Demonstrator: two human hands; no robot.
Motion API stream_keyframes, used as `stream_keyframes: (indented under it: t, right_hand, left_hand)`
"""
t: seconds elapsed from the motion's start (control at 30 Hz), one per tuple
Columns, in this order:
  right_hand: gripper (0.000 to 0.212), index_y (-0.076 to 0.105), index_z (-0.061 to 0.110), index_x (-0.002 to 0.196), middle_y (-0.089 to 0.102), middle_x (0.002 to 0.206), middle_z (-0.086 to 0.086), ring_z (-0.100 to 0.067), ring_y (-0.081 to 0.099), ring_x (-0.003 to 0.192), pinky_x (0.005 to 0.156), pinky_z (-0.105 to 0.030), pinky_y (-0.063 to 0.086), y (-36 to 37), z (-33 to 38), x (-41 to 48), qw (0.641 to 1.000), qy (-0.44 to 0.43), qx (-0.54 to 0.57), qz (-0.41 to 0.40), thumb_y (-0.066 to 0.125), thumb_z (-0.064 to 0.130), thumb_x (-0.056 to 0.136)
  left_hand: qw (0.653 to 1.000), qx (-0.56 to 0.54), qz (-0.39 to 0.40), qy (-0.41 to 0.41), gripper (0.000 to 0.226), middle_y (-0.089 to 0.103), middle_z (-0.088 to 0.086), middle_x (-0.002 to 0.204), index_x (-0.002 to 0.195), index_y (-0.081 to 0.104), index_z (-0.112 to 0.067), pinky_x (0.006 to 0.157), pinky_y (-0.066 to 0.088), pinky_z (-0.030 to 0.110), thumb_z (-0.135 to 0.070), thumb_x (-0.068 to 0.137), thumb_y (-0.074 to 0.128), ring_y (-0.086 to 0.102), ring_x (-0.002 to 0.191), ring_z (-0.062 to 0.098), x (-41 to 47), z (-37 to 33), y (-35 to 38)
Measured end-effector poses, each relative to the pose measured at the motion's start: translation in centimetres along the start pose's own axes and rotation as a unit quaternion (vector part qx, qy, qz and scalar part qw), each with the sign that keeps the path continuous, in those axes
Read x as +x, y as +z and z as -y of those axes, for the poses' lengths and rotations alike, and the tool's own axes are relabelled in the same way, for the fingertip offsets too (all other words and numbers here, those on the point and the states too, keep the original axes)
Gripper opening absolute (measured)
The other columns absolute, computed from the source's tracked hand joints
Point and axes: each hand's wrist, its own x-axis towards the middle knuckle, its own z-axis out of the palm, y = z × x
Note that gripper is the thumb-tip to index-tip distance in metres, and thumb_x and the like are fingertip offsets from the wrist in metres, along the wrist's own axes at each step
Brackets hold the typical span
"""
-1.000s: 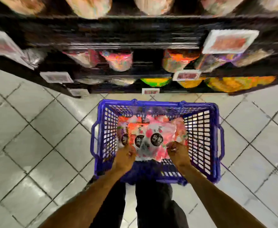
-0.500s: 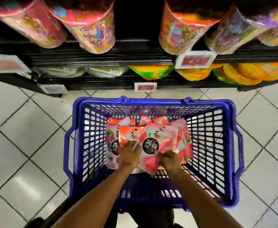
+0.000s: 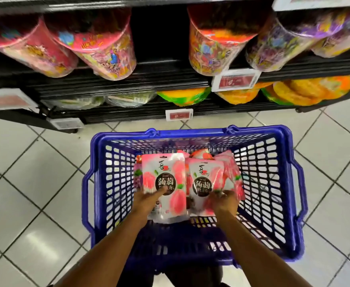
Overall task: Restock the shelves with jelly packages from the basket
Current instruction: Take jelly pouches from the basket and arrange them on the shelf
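Note:
A blue plastic basket (image 3: pixel 273 183) stands on the tiled floor in front of black shelves (image 3: pixel 128 79). Inside it lie several pink and white peach jelly packages. My left hand (image 3: pixel 149 200) grips one jelly package (image 3: pixel 165 172) by its lower edge, thumb across the black label. My right hand (image 3: pixel 224 203) holds a second jelly package (image 3: pixel 206 175) beside it, fingers curled over its bottom. More packages (image 3: pixel 232 175) are stacked behind and to the right, partly hidden.
Tall colourful candy tubs (image 3: pixel 105 50) fill the upper shelf, with a dark gap (image 3: pixel 159 32) between them. Yellow and green bags (image 3: pixel 182 96) sit on the lower shelf. Price tags (image 3: pixel 235 79) hang on the shelf edges. White floor tiles (image 3: pixel 35 183) surround the basket.
The view has moved closer to the basket and shelves. Both hands have separated two packages, one in each hand, and raised them off the pile.

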Motion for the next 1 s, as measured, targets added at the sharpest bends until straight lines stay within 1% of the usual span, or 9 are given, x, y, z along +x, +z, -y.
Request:
stream_keyframes:
  t: [0.13, 0.27, 0.4, 0.47, 0.6, 0.67, 0.8, 0.9, 1.0]
  right_hand:
    - [0.064, 0.041, 0.015, 0.104, 0.054, 0.080, 0.003, -0.011, 0.054, 0.067, 0.066, -0.026, 0.047, 0.6, -0.8, 0.3, 0.998, 0.014, 0.019, 0.051, 0.089, 0.030, 0.065]
    - [0.044, 0.058, 0.012, 0.096, 0.064, 0.061, 0.008, -0.007, 0.060, 0.054, 0.054, -0.023, 0.049, 0.8, -0.6, -0.1, 0.994, -0.009, -0.086, 0.072, 0.082, 0.041, 0.073]
    - [0.041, 0.068, 0.011, 0.106, 0.074, 0.097, -0.007, -0.022, 0.067, 0.082, 0.076, -0.031, 0.053, -0.3, 1.1, -2.0, 0.994, -0.002, -0.082, 0.073, 0.080, 0.037, 0.077]
    - [0.039, 0.068, 0.008, 0.105, 0.072, 0.085, -0.003, -0.017, 0.061, 0.069, 0.068, -0.025, 0.047, -2.3, 2.4, -3.7, 0.996, 0.000, -0.064, 0.065, 0.079, 0.035, 0.079]
    - [0.031, 0.066, 0.001, 0.098, 0.072, 0.079, -0.007, -0.019, 0.068, 0.065, 0.068, -0.031, 0.058, -7.7, 4.6, -8.4, 0.983, 0.008, 0.150, 0.102, 0.081, 0.019, 0.077]
    - [0.023, 0.066, 0.004, 0.095, 0.072, 0.066, 0.001, -0.007, 0.066, 0.050, 0.049, -0.019, 0.053, -10.8, 5.9, -11.7, 0.950, -0.003, 0.270, 0.159, 0.078, 0.013, 0.078]
    - [0.016, 0.066, 0.005, 0.097, 0.072, 0.067, -0.003, -0.014, 0.068, 0.054, 0.050, -0.023, 0.054, -17.5, 9.6, -19.1, 0.898, -0.011, 0.370, 0.238, 0.070, 0.008, 0.081]
    - [0.022, 0.066, 0.005, 0.105, 0.069, 0.083, -0.009, -0.022, 0.064, 0.070, 0.077, -0.037, 0.051, -22.4, 13.1, -24.9, 0.900, -0.072, 0.369, 0.221, 0.068, 0.005, 0.083]
    - [0.044, 0.065, 0.000, 0.116, 0.073, 0.091, -0.009, -0.026, 0.068, 0.084, 0.083, -0.040, 0.053, -27.5, 16.5, -30.9, 0.893, -0.151, 0.356, 0.232, 0.073, 0.014, 0.074]
  left_hand:
    - [1.000, 0.004, -0.026, -0.011, 0.077, 0.065, 0.008, 0.118, 0.133, 0.051, -0.005, 0.089, 0.039, 0.027, -0.027, 0.069, 0.087, 0.058, 0.106, 0.017, 0.4, -0.5, -0.4]
    - [0.999, 0.013, -0.030, -0.008, 0.083, 0.061, 0.014, 0.130, 0.136, 0.047, -0.003, 0.084, 0.038, 0.027, -0.027, 0.068, 0.087, 0.052, 0.091, 0.013, -0.3, -1.0, -0.9]
    - [1.000, 0.027, -0.016, -0.005, 0.083, 0.060, 0.015, 0.131, 0.136, 0.047, -0.003, 0.084, 0.042, 0.027, -0.031, 0.068, 0.086, 0.055, 0.095, 0.015, -2.3, -1.6, -1.9]
    - [1.000, 0.026, 0.002, -0.010, 0.091, 0.059, 0.014, 0.133, 0.140, 0.043, -0.005, 0.096, 0.043, 0.034, -0.036, 0.067, 0.086, 0.057, 0.112, 0.023, -4.3, -2.4, -2.8]
    - [0.998, 0.046, 0.039, 0.023, 0.106, 0.060, 0.013, 0.131, 0.148, 0.031, -0.007, 0.106, 0.038, 0.040, -0.043, 0.064, 0.084, 0.052, 0.126, 0.029, -9.7, -5.1, -5.1]
    - [0.997, 0.041, 0.047, 0.040, 0.110, 0.062, 0.013, 0.127, 0.149, 0.030, -0.007, 0.105, 0.039, 0.042, -0.045, 0.061, 0.085, 0.054, 0.122, 0.028, -13.0, -7.3, -6.1]
    - [0.994, -0.006, 0.067, 0.084, 0.095, 0.067, 0.002, 0.102, 0.133, 0.047, -0.019, 0.095, 0.048, 0.039, -0.051, 0.052, 0.084, 0.060, 0.106, 0.021, -21.7, -13.2, -8.7]
    - [0.987, -0.035, 0.082, 0.134, 0.054, 0.068, -0.003, 0.084, 0.105, 0.057, -0.031, 0.064, 0.049, 0.027, -0.044, 0.063, 0.087, 0.063, 0.079, 0.014, -28.8, -18.0, -10.9]
    - [0.975, -0.042, 0.093, 0.196, 0.055, 0.075, -0.008, 0.078, 0.114, 0.064, -0.018, 0.053, 0.048, 0.020, -0.032, 0.066, 0.087, 0.070, 0.070, 0.009, -35.8, -22.8, -13.0]
